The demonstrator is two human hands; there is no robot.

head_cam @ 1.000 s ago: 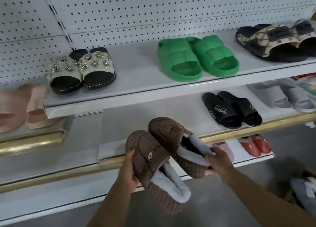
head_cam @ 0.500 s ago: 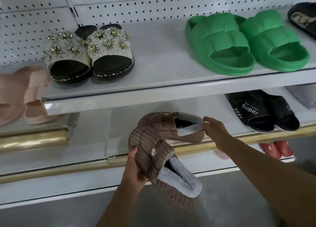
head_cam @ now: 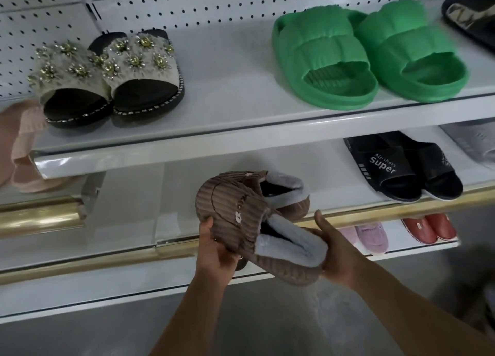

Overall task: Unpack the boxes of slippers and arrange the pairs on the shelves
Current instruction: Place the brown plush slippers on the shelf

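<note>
A pair of brown corduroy slippers with grey fleece lining is at the front of the middle shelf [head_cam: 134,216]. The far slipper [head_cam: 284,192] lies on that shelf past its gold edge. The near slipper [head_cam: 241,221] is off the shelf in both my hands. My left hand [head_cam: 214,251] grips its toe from below, thumb on the corduroy. My right hand [head_cam: 334,251] holds its heel end by the fleece lining.
The top shelf [head_cam: 227,109] carries jewelled beige slides [head_cam: 107,79], green slides [head_cam: 367,55] and a patterned dark pair [head_cam: 468,15]. Black "Super" slides [head_cam: 401,165] and grey ones [head_cam: 474,144] share the middle shelf. Pink slippers [head_cam: 24,146] sit left; lilac [head_cam: 372,237] and red [head_cam: 428,228] pairs lie below.
My right hand set the far slipper down on the middle shelf, let it go and came back to the heel of the near slipper. The view moved closer to the shelves.
</note>
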